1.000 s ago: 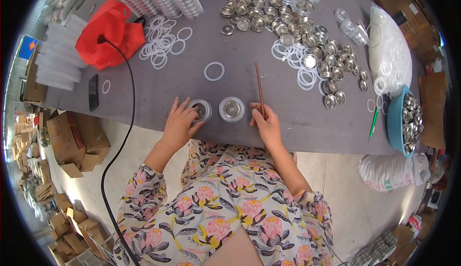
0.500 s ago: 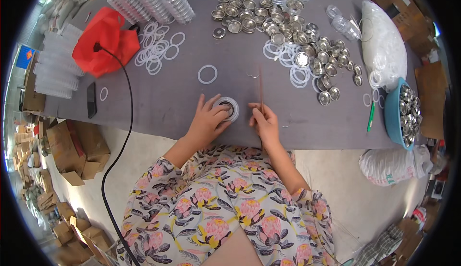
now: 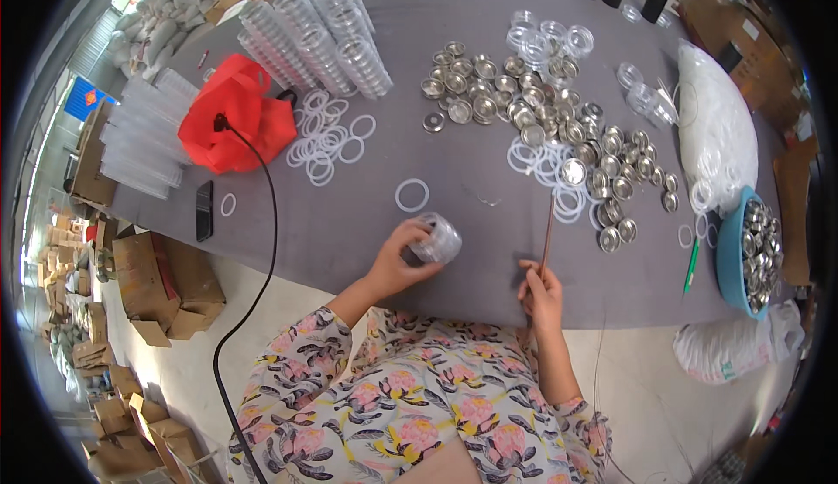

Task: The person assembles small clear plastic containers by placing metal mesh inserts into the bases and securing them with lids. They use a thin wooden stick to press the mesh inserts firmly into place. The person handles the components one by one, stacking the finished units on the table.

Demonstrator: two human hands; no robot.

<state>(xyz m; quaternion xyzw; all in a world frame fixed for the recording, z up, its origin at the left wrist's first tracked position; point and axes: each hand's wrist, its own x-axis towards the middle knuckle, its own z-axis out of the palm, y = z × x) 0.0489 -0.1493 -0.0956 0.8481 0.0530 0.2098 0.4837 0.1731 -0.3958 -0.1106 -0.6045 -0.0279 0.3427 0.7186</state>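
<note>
My left hand (image 3: 398, 258) is closed around a clear round plastic piece (image 3: 443, 241), like a small lid or cup, tilted and blurred; its inside cannot be made out. My right hand (image 3: 543, 297) pinches a thin reddish-brown stick (image 3: 547, 235), which points away from me toward the white rings. Just beyond the left hand a single translucent white ring (image 3: 412, 194) lies flat on the grey cloth. A thin wispy strand (image 3: 481, 196) lies between that ring and the stick.
Many small metal cups (image 3: 532, 100) spread over the right half, with white rings (image 3: 559, 178) beside them. A red cloth-like cover (image 3: 237, 117) with a black cable (image 3: 272, 222), clear plastic stacks (image 3: 362, 63) and a phone (image 3: 204, 211) stand left. A blue basin (image 3: 731, 261) sits right.
My left hand has lifted and tipped the clear round piece, which lay flat before. The stick in my right hand now leans farther right. The whole view has shifted.
</note>
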